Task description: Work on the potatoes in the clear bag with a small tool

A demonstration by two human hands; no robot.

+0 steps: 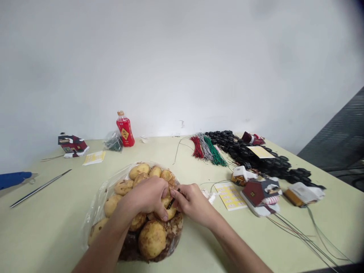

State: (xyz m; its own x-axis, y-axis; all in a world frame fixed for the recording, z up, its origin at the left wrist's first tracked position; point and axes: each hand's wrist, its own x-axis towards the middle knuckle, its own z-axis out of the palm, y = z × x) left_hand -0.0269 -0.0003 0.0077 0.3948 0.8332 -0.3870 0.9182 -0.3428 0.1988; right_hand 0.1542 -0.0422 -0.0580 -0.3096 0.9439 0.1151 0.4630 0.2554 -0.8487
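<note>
Beside the left edge of the bench (65, 212), a blue-handled tool (14, 180) and a slim metal rod (41, 188) are laid. Near the front edge, left of centre, a clear plastic bag (95, 204) is heaped with potatoes (152, 239) and brown peelings. Over the heap the left hand (148, 194) is held, its thumb set against the left side of one pale potato (171, 214); the other fingertips are hidden, so whether that potato is clamped cannot be told. The potato is seen just below and between the two hands, at the right part of the heap. A dark slender tool (170, 204) is slanted over it, long axis running from upper right down to lower left, its lower end brought to the potato. The upper end is pinched between the thumb and fingers of the right hand (190, 199), which is nearer to the tool. Toward the right edge, small toy houses (260, 195) and bundled wires (209, 148) are spread.
</note>
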